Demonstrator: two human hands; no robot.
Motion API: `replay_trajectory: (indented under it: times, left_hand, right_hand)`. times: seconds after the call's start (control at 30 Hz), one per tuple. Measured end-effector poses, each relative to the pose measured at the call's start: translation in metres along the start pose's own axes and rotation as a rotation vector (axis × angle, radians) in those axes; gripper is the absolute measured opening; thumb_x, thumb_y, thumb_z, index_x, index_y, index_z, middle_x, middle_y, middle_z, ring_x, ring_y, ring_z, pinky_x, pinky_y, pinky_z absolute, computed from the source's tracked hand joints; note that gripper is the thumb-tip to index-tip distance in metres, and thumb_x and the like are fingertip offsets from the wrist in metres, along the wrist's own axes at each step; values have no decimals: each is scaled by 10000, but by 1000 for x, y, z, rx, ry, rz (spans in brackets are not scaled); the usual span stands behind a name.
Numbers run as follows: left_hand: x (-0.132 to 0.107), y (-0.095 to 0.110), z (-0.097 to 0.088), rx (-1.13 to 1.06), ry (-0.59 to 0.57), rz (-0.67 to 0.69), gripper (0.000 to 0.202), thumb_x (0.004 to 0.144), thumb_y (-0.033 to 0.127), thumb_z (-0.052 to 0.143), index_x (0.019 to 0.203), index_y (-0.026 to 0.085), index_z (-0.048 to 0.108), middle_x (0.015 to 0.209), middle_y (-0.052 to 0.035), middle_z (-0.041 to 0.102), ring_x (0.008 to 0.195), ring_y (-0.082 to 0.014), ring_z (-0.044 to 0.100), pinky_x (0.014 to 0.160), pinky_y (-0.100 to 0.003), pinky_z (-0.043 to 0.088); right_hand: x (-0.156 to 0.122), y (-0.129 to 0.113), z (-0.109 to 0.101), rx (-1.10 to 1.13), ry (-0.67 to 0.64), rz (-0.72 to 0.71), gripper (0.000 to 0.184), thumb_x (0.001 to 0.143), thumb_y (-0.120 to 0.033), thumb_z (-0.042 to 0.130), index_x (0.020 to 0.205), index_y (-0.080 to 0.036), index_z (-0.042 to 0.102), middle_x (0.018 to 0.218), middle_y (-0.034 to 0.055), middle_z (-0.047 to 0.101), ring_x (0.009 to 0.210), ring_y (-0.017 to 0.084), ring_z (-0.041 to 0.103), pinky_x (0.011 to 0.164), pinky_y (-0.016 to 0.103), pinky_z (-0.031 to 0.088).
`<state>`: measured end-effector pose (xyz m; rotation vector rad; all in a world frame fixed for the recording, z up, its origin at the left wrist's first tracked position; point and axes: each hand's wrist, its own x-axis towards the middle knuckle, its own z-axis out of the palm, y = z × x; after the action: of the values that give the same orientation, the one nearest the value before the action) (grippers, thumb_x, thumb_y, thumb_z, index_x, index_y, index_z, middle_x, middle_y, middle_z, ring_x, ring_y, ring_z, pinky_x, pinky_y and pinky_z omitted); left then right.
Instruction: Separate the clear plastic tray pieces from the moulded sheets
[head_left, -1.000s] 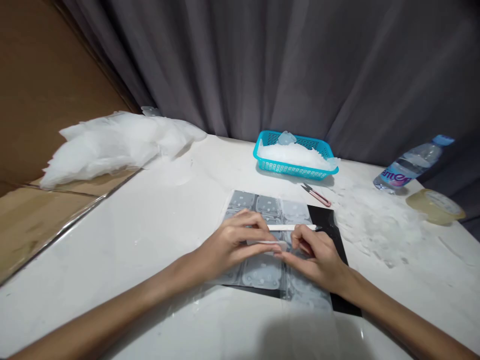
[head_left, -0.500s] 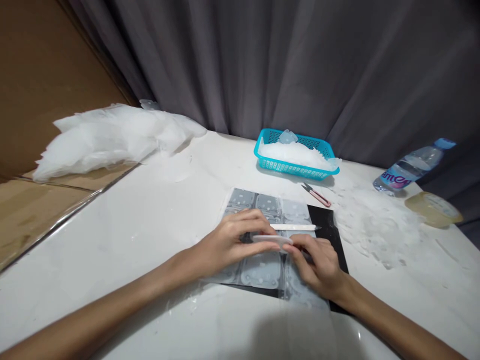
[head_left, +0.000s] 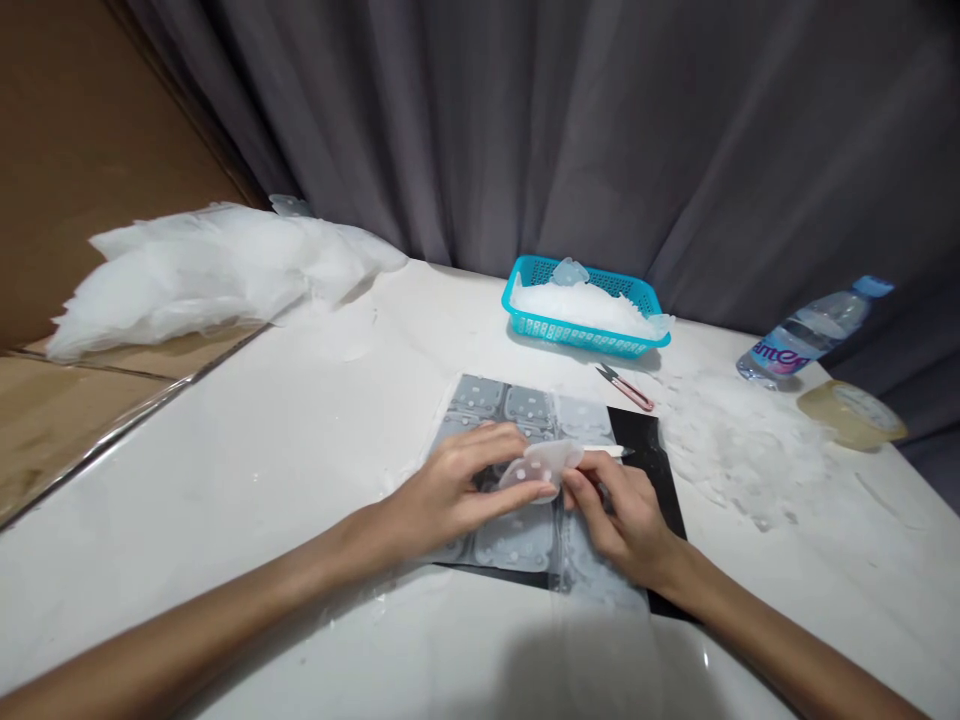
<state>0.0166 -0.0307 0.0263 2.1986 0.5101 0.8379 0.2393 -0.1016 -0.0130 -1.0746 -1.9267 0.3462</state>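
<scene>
One thin, translucent, dotted piece [head_left: 541, 464]

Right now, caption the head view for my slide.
Left hand and right hand hold a translucent piece above a gray patterned sheet, a blue basket beyond.

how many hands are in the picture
2: the left hand on the left side of the clear piece, the right hand pinching its right edge; no others show.

1 blue-capped water bottle [head_left: 814, 330] is located beside 1 tape roll [head_left: 853, 415]. 1 grey curtain [head_left: 465, 130] hangs behind them; brown cardboard [head_left: 90, 110] stands at left.
</scene>
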Motion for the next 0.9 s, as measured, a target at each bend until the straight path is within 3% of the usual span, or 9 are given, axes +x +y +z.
replay_trajectory:
  times: [0.33, 0.63, 0.9]
  left_hand:
    - [-2, -2, 3, 18, 50, 25, 152, 972, 248, 744, 897, 173, 636, 823, 2, 634, 792, -144, 551, 746, -278, 434]
    - [-2, 6, -1, -37, 35, 34, 51, 974, 189, 733, 1002, 179, 691, 894, -15, 676, 866, -150, 625, 812, -269, 477]
    - [-2, 2, 0, -27, 14, -26, 91, 972, 251, 744, 993, 179, 692, 910, -8, 696, 851, -139, 630, 795, -257, 472]
  right_hand:
    - [2, 0, 0, 19, 39, 38, 100, 1035, -179, 592, 940, -206, 600, 626, -57, 611, 517, 88, 556, 565, 209, 432]
    - [7, -3, 0, -10, 29, -58, 146, 1037, -162, 551, 905, -195, 604, 654, -29, 613, 543, 105, 557, 567, 223, 427]
    - [5, -2, 0, -21, 41, -45, 150, 1032, -176, 565, 892, -197, 615, 658, -32, 596, 550, 102, 544, 572, 224, 434]
